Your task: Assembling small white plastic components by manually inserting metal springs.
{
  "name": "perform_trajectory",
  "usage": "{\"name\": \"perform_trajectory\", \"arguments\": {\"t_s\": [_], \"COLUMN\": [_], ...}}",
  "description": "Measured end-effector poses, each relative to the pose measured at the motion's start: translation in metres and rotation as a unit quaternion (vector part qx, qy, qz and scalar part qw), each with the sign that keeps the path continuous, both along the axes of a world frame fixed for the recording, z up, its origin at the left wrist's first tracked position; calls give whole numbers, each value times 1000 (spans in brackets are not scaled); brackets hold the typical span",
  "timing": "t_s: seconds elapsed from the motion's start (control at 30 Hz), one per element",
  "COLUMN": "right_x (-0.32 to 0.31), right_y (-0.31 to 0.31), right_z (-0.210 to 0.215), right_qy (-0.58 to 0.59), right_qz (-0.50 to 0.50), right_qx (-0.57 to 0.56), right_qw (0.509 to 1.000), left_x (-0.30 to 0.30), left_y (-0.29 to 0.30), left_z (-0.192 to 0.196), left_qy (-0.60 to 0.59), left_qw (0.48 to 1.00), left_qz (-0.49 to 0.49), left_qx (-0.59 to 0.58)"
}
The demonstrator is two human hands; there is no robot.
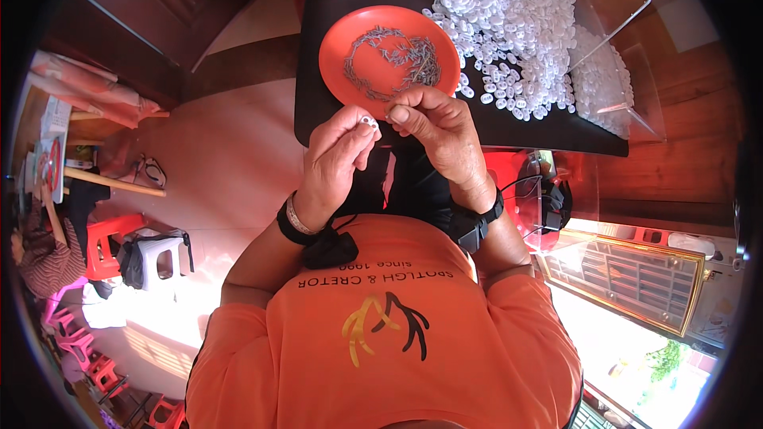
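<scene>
Pinched between the thumb and fingers of my left hand (335, 157) is a small white oval plastic piece with holes (369, 121). Beside it, my right hand (442, 133) has thumb and forefinger pressed together; whatever they hold is too small to make out. Both hands are close together, just in front of the near rim of a round orange plate (337, 41). Many small grey screw-like metal pins (423, 63) lie on the plate, heaped mostly on its right side. To its right spreads a big pile of similar white oval pieces (513, 16).
The dark table (548, 133) ends just in front of me. A clear plastic bin (644, 115) stands at the right with white pieces in it. Off to the left are a red stool (111, 238), a white stool (163, 258) and another person's striped sleeve (54, 274).
</scene>
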State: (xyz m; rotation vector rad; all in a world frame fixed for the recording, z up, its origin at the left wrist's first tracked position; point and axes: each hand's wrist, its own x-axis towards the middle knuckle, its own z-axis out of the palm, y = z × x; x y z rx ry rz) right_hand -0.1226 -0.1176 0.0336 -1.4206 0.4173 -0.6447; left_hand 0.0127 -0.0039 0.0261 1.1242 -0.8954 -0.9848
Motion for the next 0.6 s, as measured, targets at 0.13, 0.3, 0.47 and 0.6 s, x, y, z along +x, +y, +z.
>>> {"name": "perform_trajectory", "arguments": {"t_s": [0.13,0.3,0.47,0.6], "right_x": [1,3,2,1], "right_y": [4,10,10,10], "right_z": [4,4,2,2], "right_qy": [2,-11,13,16], "right_qz": [17,31,25,21], "right_qx": [-6,0,-29,-46], "right_qw": [1000,999,999,999], "left_x": [0,0,-1,-1], "left_y": [2,5,6,6], "left_z": [1,2,0,1], "left_qy": [-41,-74,-95,-91], "left_qw": [999,997,995,996], "left_qz": [-1,3,7,6], "left_qx": [-15,3,6,-4]}}
